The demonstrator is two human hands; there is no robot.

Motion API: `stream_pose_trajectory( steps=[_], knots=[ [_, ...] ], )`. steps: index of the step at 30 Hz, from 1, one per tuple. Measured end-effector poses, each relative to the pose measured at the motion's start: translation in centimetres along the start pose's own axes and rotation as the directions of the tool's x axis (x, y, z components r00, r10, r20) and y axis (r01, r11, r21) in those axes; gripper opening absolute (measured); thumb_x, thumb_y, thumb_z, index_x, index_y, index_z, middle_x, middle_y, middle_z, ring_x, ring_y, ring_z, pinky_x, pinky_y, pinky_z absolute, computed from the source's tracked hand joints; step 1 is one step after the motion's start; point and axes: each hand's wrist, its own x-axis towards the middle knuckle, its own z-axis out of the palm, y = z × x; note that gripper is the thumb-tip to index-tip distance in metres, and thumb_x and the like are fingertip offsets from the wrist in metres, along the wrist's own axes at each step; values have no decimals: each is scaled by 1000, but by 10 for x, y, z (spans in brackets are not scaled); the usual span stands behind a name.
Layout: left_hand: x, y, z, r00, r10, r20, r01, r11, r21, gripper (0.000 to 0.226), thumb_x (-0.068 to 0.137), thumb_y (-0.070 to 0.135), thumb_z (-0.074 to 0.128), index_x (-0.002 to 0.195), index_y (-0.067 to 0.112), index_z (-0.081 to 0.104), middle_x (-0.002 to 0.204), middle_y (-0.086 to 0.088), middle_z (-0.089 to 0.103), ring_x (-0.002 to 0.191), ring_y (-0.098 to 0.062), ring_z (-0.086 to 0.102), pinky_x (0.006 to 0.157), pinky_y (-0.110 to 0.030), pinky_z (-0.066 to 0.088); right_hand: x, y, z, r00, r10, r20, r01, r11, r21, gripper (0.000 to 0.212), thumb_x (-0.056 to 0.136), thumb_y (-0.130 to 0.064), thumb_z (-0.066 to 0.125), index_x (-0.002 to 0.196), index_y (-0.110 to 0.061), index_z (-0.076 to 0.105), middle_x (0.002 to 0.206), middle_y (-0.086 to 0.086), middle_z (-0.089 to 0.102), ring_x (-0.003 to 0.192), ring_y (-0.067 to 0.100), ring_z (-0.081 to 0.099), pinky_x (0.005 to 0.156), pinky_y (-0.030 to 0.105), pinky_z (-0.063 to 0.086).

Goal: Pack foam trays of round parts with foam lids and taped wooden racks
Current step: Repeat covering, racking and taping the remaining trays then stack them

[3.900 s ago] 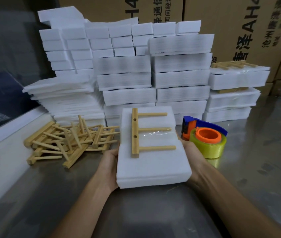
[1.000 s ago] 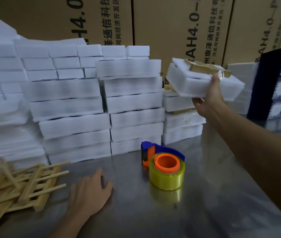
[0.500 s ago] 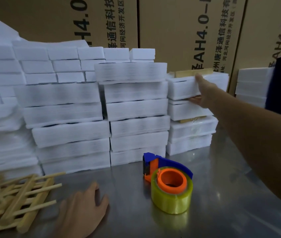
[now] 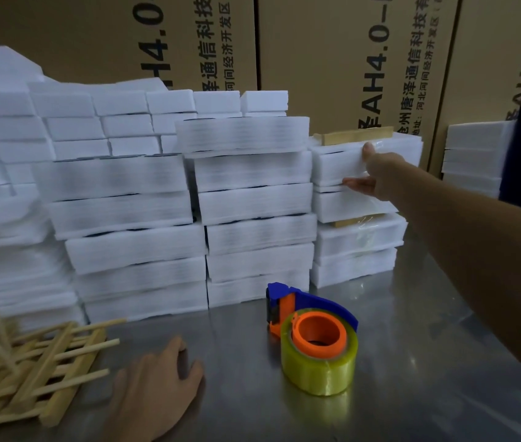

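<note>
The packed foam tray [image 4: 342,165] tops the far right stack, its taped wooden rack [image 4: 353,135] lying long axis left to right. Your right hand [image 4: 370,177] grips its near face, fingers partly hidden. Your left hand [image 4: 157,393] rests flat, relaxed, on the counter [image 4: 412,378].

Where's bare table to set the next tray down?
Bare steel table lies right of the tape dispenser, under the right arm, and between it and the left hand. Crowded: wooden racks at left, foam stacks along the back.
</note>
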Motion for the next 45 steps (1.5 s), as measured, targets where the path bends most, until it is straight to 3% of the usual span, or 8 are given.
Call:
stream_pose_trajectory(
  steps=[3, 12, 21, 26, 31, 37, 40, 45],
  knots=[
    [1, 0, 0, 1000, -8, -13, 8, 1000, -15, 39, 79, 71, 39, 95, 36, 42, 77, 6, 62, 97, -13, 66, 68, -30, 39, 2, 1, -1, 1000, -15, -12, 14, 998, -59, 58, 83, -54, 68, 100, -5, 44, 81, 12, 65, 64, 23, 71, 64, 29, 62],
    [0, -3, 1, 1000, -12, 12, 13, 998, -53, 37, 81, 71, 41, 99, 38, 44, 89, 6, 69, 101, -16, 65, 76, -30, 46, -7, 10, 1, 999, -18, -33, 20, 997, 81, 28, 99, -28, 54, 83, -6, 48, 74, 9, 63, 43, 18, 64, 43, 32, 57],
    [-3, 0, -6, 1000, -4, 16, 4, 1000, -14, 37, 83, 69, 41, 102, 37, 46, 99, 8, 69, 104, -15, 64, 77, -29, 43, -41, 51, 25, 898, -431, -89, 388, 871, -303, 21, 90, -16, 47, 72, -6, 54, 80, 15, 68, 67, 25, 71, 69, 42, 62],
    [-3, 1, -7, 999, -10, 32, 10, 1000, 0, 37, 85, 69, 40, 102, 37, 46, 100, 7, 68, 105, -16, 63, 78, -32, 40, -81, 43, 55, 648, -758, 71, 702, 558, -443, 17, 87, -30, 52, 82, -16, 59, 78, 1, 67, 74, 19, 65, 60, 29, 48],
    [-3, 0, -4, 999, -16, 47, 16, 1000, -4, 38, 86, 68, 37, 105, 36, 47, 102, 7, 68, 106, -16, 62, 82, -33, 41, -109, 24, 89, 253, -879, 405, 827, -21, -562, 47, 82, -31, 67, 122, -21, 46, 128, 2, 43, 70, 19, 55, 51, 31, 46],
    [-4, 0, -3, 1000, -9, 27, 9, 1000, 2, 40, 85, 69, 38, 103, 34, 47, 101, 6, 69, 105, -15, 63, 81, -32, 43, -108, 0, 121, 384, -728, 567, 740, -124, -661, 87, 79, -24, 73, 149, -27, 21, 153, 4, 27, 89, 35, 62, 62, 34, 43],
    [-3, 0, -3, 1000, -12, 23, 13, 1000, -16, 39, 84, 68, 40, 98, 33, 46, 100, 6, 70, 104, -14, 64, 80, -31, 42, -100, -5, 123, 465, -714, 523, 716, -43, -696, 78, 82, -24, 70, 147, -28, 26, 146, 8, 35, 105, 39, 59, 68, 38, 42],
    [-3, 0, -3, 1000, 0, 18, 0, 1000, -11, 38, 84, 68, 40, 98, 33, 46, 98, 6, 69, 103, -15, 63, 81, -32, 42, -98, 7, 127, 436, -768, 468, 741, 11, -671, 56, 85, -13, 65, 133, -25, 37, 133, 11, 38, 81, 40, 57, 62, 38, 38]
  ],
)
